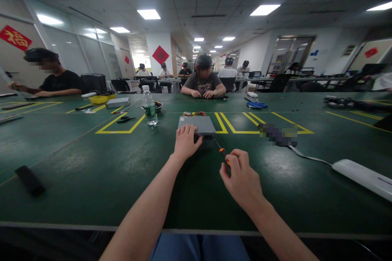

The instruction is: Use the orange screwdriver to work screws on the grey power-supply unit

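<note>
Left hand (185,145) outstretched, gripping gray box (200,122), fingers on top, thumb at front. Right hand (241,175) curled, pinching slanted screwdriver (223,153), tip at box's right corner.

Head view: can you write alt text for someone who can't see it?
The right grip holds a screwdriver toward the near right corner of a grey box; the left grip rests on the box. A co-worker sits across the green table.
</note>
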